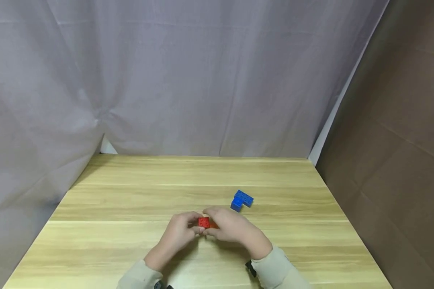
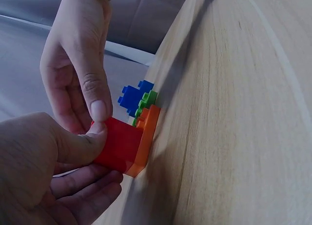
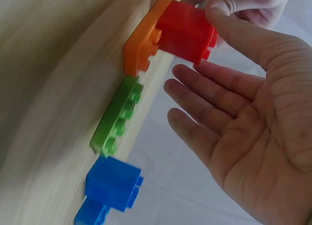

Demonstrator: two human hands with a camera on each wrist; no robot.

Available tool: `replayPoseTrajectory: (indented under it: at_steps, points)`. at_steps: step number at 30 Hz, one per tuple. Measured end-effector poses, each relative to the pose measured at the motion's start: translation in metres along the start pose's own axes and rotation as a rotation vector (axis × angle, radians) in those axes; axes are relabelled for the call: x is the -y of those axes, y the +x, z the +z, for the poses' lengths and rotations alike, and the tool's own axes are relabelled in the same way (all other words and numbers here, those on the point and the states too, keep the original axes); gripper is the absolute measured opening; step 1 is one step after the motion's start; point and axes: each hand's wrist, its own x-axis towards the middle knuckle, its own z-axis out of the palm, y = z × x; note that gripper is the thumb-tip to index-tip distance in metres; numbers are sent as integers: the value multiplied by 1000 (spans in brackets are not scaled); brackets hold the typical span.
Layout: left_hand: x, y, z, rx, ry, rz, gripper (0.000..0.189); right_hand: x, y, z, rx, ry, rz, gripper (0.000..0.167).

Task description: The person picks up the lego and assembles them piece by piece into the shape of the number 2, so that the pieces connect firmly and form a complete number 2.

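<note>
A thick red toy brick (image 1: 204,222) sits on one end of a flat orange brick (image 3: 136,47), with bare orange studs showing beside it in the right wrist view. My left hand (image 1: 179,230) pinches the red brick from the left, thumb on its near side and fingers around the far side. From the right, my right hand (image 1: 231,225) holds the same brick between thumb and index finger; its other fingers are spread. Both thumbs come close together at the red brick's studded end. The orange brick stays low at the tabletop, mostly covered by my right hand in the head view.
A flat green brick (image 3: 114,117) lies just past the orange one, hidden behind my right hand in the head view. Farther off, a thick blue brick (image 1: 236,204) sits against a longer blue brick (image 1: 244,197). Grey curtains (image 1: 202,80) border the wooden table (image 1: 130,192).
</note>
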Motion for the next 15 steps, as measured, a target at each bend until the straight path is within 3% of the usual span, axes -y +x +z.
replayPoseTrajectory:
  at_steps: [6, 15]
  points:
    - [0, 4, -1, 17, 0, -34, 25, -8, -4, -9, 15, -8, 51, 51]
    - [-2, 1, -2, 35, -23, -70, 25, -20, -11, -8, 5, -13, 96, 51]
